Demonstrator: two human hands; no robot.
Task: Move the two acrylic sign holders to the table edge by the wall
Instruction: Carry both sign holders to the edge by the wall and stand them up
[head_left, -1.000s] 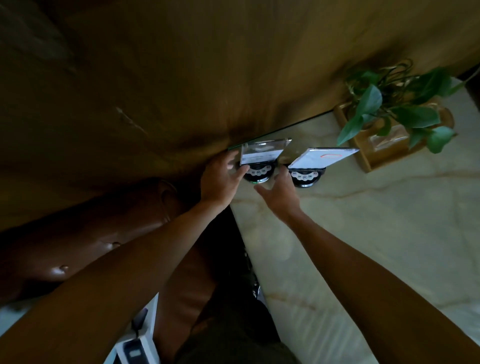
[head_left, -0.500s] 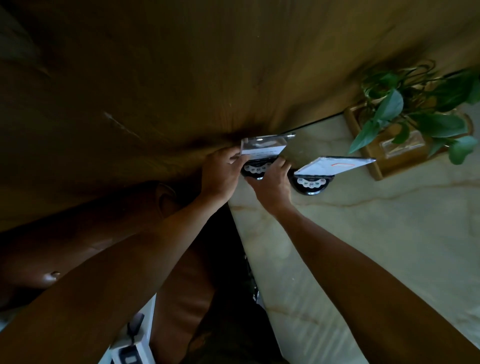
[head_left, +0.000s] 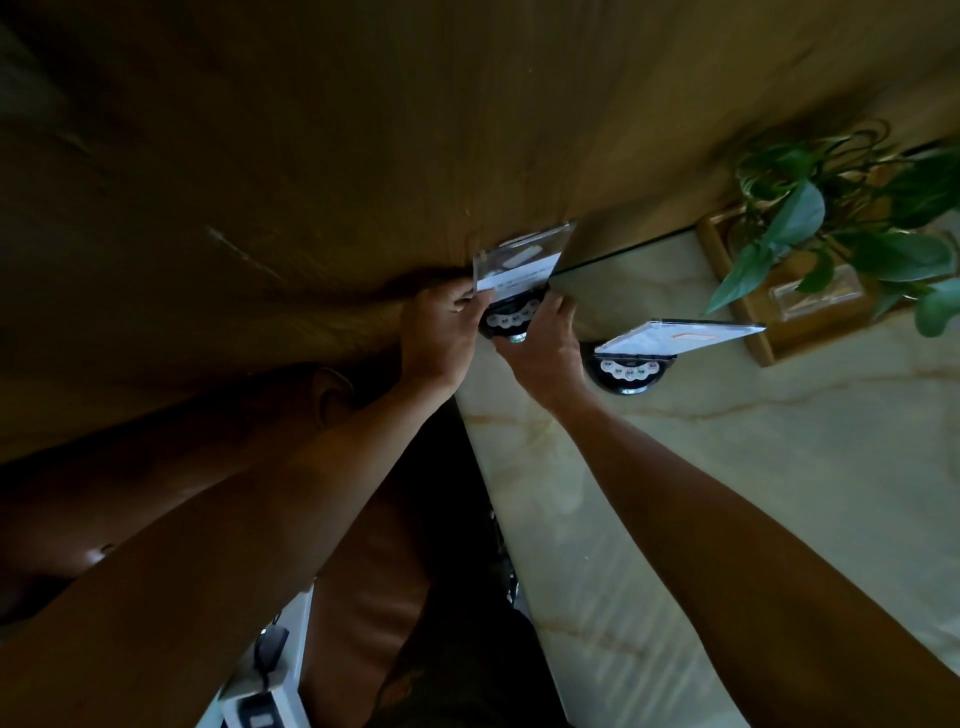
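We've got both hands on the first holder (head_left: 519, 260) now – a second ago the right hand (head_left: 540, 343) was down by the second holder's (head_left: 680, 335) black base, and it has come across to the first one. Left hand (head_left: 441, 332) has stayed on the same holder throughout, fingers curled round its left edge; right fingers press its right lower side, so each hand is closed on that one holder, pinching it between them. The holder has shifted a bit further into the corner, and it sits right at the wall (head_left: 311, 156), on the table (head_left: 779, 493) corner, tilted up against the wood panel.

Second holder stands free, nobody touching it, a little away from the wall and out along the table from the first, just short of the plant (head_left: 831, 218) in its wooden box. Near the wall edge but not tucked against it, as far as we can tell.

Our read: first holder is about placed, hands only squaring it. Second one likely needs a final nudge to the wall, then done
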